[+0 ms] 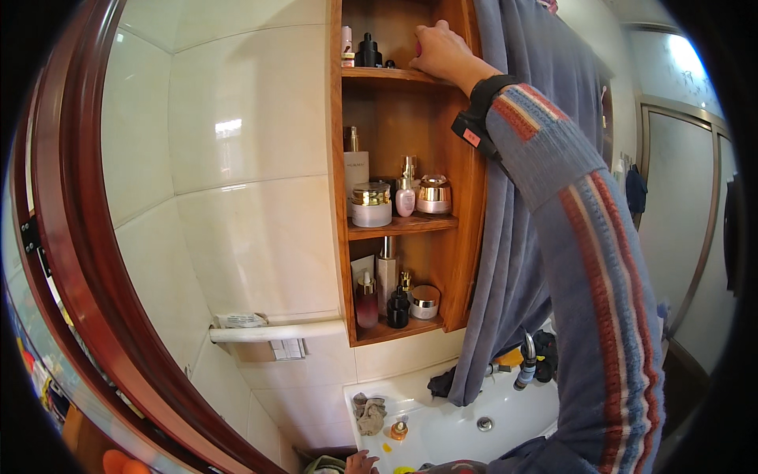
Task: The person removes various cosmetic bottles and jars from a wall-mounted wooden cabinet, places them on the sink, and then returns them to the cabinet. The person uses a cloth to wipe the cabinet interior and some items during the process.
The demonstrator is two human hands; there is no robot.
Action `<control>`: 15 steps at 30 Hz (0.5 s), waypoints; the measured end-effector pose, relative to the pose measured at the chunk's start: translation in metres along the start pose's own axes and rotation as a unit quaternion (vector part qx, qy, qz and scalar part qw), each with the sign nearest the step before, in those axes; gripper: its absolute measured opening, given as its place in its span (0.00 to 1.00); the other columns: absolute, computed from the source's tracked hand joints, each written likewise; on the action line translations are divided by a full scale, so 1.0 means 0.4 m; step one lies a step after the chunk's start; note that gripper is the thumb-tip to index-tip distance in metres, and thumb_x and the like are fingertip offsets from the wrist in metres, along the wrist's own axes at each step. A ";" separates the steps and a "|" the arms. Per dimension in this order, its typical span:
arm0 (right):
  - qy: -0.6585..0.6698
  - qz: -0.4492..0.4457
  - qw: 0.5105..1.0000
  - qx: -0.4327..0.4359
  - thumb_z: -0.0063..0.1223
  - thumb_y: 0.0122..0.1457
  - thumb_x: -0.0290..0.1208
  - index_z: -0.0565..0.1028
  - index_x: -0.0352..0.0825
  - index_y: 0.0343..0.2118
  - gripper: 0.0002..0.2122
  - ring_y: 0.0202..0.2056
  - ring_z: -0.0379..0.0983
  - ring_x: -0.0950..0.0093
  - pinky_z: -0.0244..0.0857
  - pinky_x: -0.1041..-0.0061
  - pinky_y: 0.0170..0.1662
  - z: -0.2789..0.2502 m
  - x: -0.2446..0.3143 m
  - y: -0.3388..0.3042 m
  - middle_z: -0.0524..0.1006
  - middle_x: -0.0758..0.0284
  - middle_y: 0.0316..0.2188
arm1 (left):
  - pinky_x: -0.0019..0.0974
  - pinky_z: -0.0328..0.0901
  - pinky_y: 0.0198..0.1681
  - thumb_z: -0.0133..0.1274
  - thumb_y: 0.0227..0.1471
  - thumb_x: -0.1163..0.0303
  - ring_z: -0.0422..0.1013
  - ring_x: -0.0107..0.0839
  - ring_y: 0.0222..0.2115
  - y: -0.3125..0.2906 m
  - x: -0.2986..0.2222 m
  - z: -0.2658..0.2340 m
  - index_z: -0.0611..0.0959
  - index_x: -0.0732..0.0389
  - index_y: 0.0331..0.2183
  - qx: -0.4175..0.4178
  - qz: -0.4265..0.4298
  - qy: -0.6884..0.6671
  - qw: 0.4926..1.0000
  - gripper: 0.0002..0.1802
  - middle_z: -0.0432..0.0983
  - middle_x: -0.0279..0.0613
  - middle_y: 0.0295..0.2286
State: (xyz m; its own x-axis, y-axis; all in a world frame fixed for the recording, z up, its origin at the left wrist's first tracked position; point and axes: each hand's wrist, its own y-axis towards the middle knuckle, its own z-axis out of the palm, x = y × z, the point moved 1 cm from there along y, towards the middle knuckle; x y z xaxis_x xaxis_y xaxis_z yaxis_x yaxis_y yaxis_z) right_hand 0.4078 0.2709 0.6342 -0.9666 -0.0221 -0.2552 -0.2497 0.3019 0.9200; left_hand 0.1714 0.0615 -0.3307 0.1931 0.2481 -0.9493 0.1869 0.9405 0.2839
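My right hand (444, 52) reaches up to the top shelf of the wooden cabinet (466, 268). Its fingers are curled around a small pink thing (418, 49), mostly hidden by the hand, so I cannot make out its kind. Left of it on that shelf stand a black dropper bottle (368, 52), a slim pale pink tube (347, 46) and a small black item (389, 64). Low at the picture's edge, by the near left rim of the sink, only part of my left hand (362, 463) shows; its grip is cut off from view.
Cream jars (371, 205), a pink pump bottle (405, 197) and more bottles fill the lower shelves. A grey curtain (513, 197) hangs at the cabinet's right. Below, the white sink (450, 430) has a faucet (527, 359), a cloth (369, 414) and a small orange bottle (399, 430).
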 end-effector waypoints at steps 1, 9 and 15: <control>0.015 0.011 1.000 0.005 0.69 0.50 0.41 0.78 0.34 0.49 0.24 0.50 0.74 0.42 0.70 0.53 0.56 0.001 0.000 0.001 0.75 0.44 0.49 | 0.27 0.62 0.30 0.44 0.62 0.79 0.67 0.27 0.36 -0.003 0.006 -0.001 0.65 0.59 0.62 0.000 -0.006 -0.021 1.000 0.27 0.71 0.46 0.49; 0.044 -0.011 0.997 0.061 0.70 0.46 0.42 0.77 0.37 0.55 0.31 0.51 0.77 0.52 0.71 0.59 0.56 0.002 -0.014 0.038 0.80 0.50 0.48 | 0.26 0.65 0.32 0.44 0.63 0.81 0.68 0.26 0.37 -0.018 0.060 -0.004 0.63 0.59 0.64 0.003 -0.041 -0.070 0.997 0.30 0.70 0.48 0.50; 0.051 -0.039 0.998 0.021 0.71 0.46 0.40 0.76 0.37 0.58 0.33 0.53 0.77 0.52 0.72 0.61 0.57 -0.002 -0.010 0.027 0.81 0.51 0.49 | 0.33 0.68 0.51 0.47 0.59 0.82 0.70 0.35 0.53 -0.021 -0.051 0.016 0.61 0.58 0.66 -0.029 0.054 0.294 0.954 0.35 0.67 0.52 0.52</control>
State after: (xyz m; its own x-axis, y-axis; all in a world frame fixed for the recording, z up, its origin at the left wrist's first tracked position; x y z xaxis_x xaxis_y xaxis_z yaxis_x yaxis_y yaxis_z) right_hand 0.4087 0.2736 0.6453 -0.9454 -0.1436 -0.2926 -0.3247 0.3342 0.8848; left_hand 0.1721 0.0469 -0.3130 -0.3688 0.4159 -0.8313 0.1395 0.9089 0.3929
